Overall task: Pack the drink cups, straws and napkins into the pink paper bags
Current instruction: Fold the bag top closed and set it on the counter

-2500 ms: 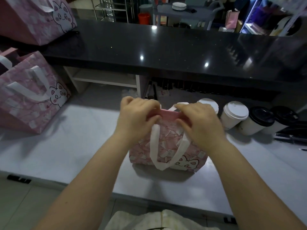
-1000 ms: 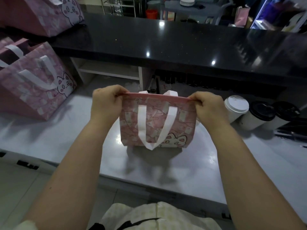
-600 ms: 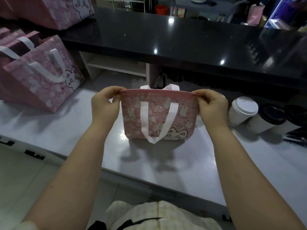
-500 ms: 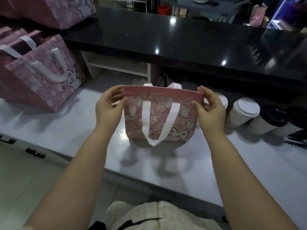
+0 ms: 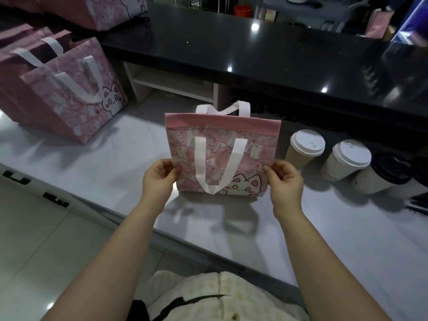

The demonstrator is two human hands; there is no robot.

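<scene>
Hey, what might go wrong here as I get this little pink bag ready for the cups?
The small pink bag looks flat and unopened, pinched only at its side edges by the left hand and right hand; it may flop over. The lidded cups stand close beside it, so swinging it right could topple one.

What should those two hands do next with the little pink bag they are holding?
Probably pull the bag's sides apart to open it. The left hand and right hand pinch its side edges, yet it looks flat and closed on the counter, and the lidded cups beside it wait unpacked.
</scene>
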